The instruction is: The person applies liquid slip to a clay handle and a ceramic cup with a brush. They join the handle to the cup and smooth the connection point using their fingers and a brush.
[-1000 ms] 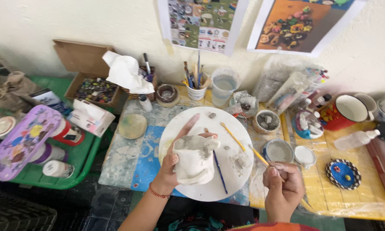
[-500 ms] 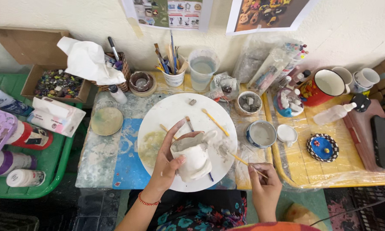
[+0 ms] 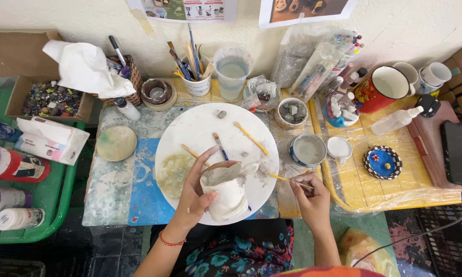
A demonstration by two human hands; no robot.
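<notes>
The left hand point(image 3: 197, 192) cupped the white clay pot point(image 3: 226, 192) tilted over the round board point(image 3: 190, 128), mouth exposed, while the right hand point(image 3: 310, 197) pinched a thin brush point(image 3: 285, 178) whose tip pointed at it.

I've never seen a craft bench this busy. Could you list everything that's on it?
clay cup: one, white, held over the round board
round board: one, white, centre
wooden-handled tools: three, lying on the board
brush cup: one, white, at the wall
water cup: one, clear, at the wall
slip bowl: one, grey, right of board
mug: one, red, right
phone: one, black, far right
left hand: grips the cup
right hand: holds a thin brush
</notes>
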